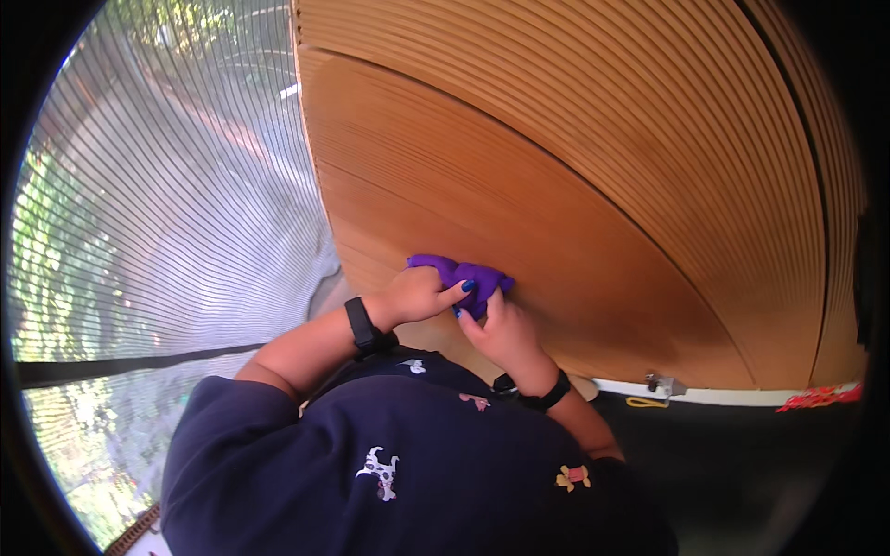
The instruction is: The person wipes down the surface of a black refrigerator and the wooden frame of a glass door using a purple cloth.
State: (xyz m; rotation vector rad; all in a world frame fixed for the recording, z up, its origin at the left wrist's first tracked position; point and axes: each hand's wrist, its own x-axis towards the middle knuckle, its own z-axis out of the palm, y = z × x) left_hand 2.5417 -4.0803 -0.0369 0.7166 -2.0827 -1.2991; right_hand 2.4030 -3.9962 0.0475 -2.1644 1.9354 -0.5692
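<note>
A bunched purple cloth (487, 278) is gripped between both hands in front of my body. My left hand (417, 295) closes on its left part, with the thumb lying over the top of the folds. My right hand (505, 332) pinches the lower right part, fingers curled into the fabric. Both hands are close together, almost touching. Beyond them is a smooth brown wooden panel (445, 176); whether the cloth touches it, I cannot tell.
Ridged wooden boards (649, 120) adjoin the smooth panel. A see-through mesh screen (185, 204) hangs at left, crossed by a dark strap (139, 366). At lower right are a metal latch (658, 385), a yellow loop (646, 402) and a red item (820, 398).
</note>
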